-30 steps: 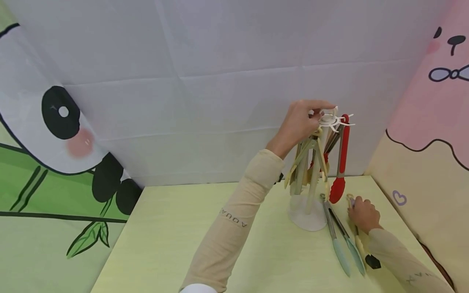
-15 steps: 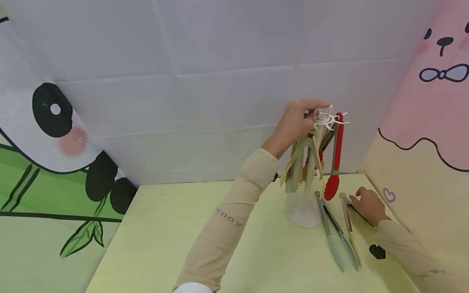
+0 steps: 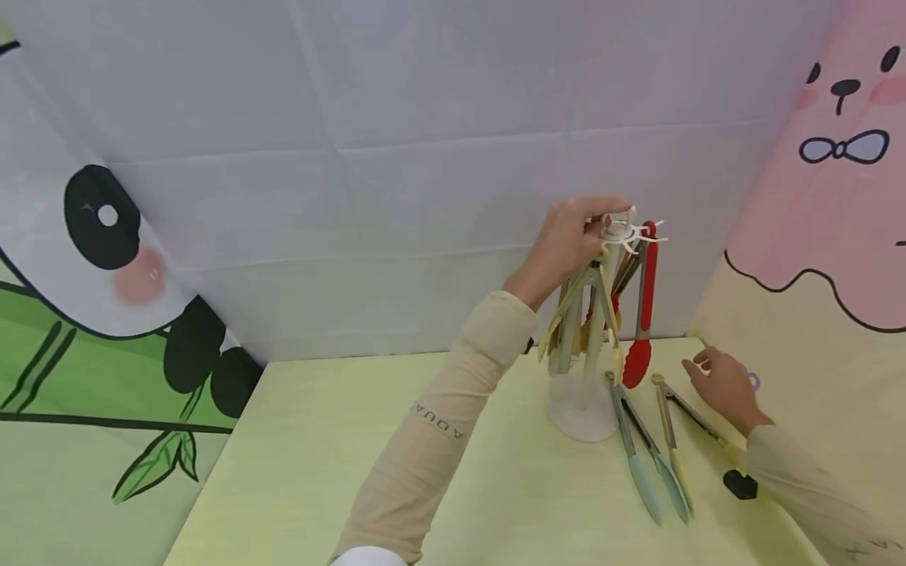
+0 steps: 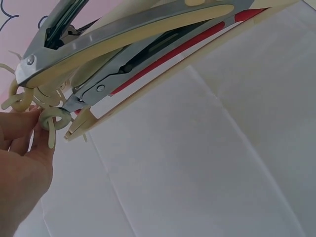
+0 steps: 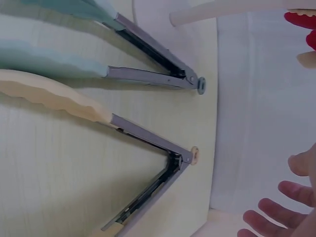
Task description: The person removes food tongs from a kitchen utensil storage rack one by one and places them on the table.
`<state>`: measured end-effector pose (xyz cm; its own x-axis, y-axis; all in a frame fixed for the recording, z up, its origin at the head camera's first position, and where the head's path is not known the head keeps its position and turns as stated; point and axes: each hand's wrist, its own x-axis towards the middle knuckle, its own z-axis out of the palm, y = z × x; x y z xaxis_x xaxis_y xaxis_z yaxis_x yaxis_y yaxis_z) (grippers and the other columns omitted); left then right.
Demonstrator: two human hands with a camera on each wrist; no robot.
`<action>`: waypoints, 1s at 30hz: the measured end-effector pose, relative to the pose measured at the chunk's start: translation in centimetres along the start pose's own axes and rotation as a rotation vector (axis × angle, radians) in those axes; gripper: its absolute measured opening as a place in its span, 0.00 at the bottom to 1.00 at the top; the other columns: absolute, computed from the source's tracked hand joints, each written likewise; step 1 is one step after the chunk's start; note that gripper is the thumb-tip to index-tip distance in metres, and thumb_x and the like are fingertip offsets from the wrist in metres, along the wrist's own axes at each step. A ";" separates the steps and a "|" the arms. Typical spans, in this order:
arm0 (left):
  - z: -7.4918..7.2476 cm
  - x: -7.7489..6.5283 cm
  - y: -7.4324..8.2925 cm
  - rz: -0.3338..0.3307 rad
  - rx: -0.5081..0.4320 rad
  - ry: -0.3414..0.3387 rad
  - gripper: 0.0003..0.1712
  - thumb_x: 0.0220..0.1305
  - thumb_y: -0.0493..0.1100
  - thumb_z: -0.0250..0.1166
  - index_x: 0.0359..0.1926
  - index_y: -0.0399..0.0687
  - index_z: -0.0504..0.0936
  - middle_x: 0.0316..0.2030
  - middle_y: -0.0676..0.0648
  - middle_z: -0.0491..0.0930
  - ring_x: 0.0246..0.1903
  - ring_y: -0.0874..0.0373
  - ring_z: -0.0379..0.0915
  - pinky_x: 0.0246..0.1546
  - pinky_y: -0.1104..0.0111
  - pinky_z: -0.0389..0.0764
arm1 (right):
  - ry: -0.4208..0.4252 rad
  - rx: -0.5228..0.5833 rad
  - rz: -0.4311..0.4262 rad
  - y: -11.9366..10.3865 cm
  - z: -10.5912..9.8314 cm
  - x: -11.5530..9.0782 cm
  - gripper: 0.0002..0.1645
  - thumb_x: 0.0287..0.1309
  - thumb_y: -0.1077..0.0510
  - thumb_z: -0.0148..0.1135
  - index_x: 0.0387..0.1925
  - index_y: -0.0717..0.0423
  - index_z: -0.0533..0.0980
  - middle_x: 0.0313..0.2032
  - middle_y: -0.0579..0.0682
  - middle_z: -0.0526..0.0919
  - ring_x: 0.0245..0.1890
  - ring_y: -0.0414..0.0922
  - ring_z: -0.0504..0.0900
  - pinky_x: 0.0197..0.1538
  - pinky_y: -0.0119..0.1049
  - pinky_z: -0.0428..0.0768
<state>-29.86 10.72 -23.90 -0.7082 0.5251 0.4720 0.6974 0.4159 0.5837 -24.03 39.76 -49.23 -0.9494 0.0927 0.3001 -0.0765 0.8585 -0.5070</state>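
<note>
Since half a second ago, my right hand (image 3: 725,389) has drawn farther away from the yellow tongs (image 5: 148,137). I see its fingers loosely bent and apart, holding nothing. My left hand (image 3: 566,240) keeps its fingers pinched on the top of the white rack (image 3: 583,417). On my feed the yellow tongs lie spread on the desk (image 3: 304,440), just beside the blue-green tongs (image 5: 138,75); red tongs (image 3: 649,295) hang from the rack's right side.

Prob. a small mock-up booth, w/ white cloth backdrop (image 3: 396,196), cartoon-print side panels (image 3: 793,212) & pale tabletop (image 3: 340,440)
</note>
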 end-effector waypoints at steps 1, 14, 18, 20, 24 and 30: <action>0.0 0.0 0.0 -0.003 -0.003 -0.002 0.29 0.62 0.24 0.47 0.56 0.52 0.80 0.51 0.51 0.80 0.21 0.60 0.50 0.22 0.75 0.57 | 0.008 0.005 0.000 -0.1 -0.2 0.0 0.22 0.66 0.52 0.51 0.40 0.72 0.73 0.36 0.72 0.78 0.35 0.64 0.77 0.32 0.55 0.75; -0.2 -0.1 0.2 0.018 0.021 -0.022 0.28 0.63 0.24 0.48 0.57 0.50 0.79 0.57 0.53 0.76 0.25 0.60 0.57 0.23 0.76 0.60 | 0.135 0.085 -0.022 -1.2 -3.0 0.0 0.16 0.66 0.56 0.53 0.38 0.69 0.74 0.35 0.68 0.78 0.31 0.61 0.79 0.28 0.42 0.74; -0.2 -0.1 0.2 0.032 0.039 -0.037 0.29 0.62 0.23 0.47 0.58 0.49 0.78 0.59 0.53 0.74 0.28 0.61 0.60 0.24 0.76 0.60 | 0.136 0.114 0.002 -1.9 -3.8 0.0 0.19 0.67 0.53 0.52 0.40 0.69 0.73 0.37 0.68 0.78 0.34 0.61 0.78 0.29 0.41 0.73; -0.1 -0.1 0.2 0.043 0.043 -0.037 0.30 0.62 0.22 0.47 0.58 0.48 0.77 0.59 0.53 0.74 0.27 0.61 0.58 0.23 0.76 0.59 | 0.138 0.119 0.015 -2.3 -4.1 0.0 0.20 0.67 0.52 0.52 0.41 0.69 0.73 0.38 0.67 0.77 0.36 0.61 0.78 0.30 0.39 0.73; -0.1 -0.2 0.2 0.052 0.026 -0.027 0.30 0.60 0.21 0.46 0.58 0.47 0.77 0.58 0.52 0.75 0.23 0.63 0.53 0.23 0.77 0.57 | 0.160 0.124 -0.010 -3.2 -4.9 0.2 0.19 0.67 0.53 0.52 0.42 0.69 0.73 0.38 0.66 0.77 0.37 0.59 0.76 0.31 0.33 0.70; -0.2 -0.2 0.4 0.057 0.048 -0.026 0.26 0.64 0.25 0.47 0.58 0.46 0.77 0.58 0.51 0.74 0.24 0.61 0.54 0.28 0.77 0.61 | 0.180 0.135 -0.042 -4.4 -6.2 0.7 0.18 0.67 0.54 0.52 0.43 0.69 0.73 0.39 0.66 0.77 0.38 0.58 0.75 0.32 0.30 0.68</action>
<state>-29.45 10.62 -23.65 -0.6648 0.5678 0.4855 0.7412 0.4197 0.5239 -22.43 39.17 -41.80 -0.8757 0.1570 0.4566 -0.1667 0.7892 -0.5911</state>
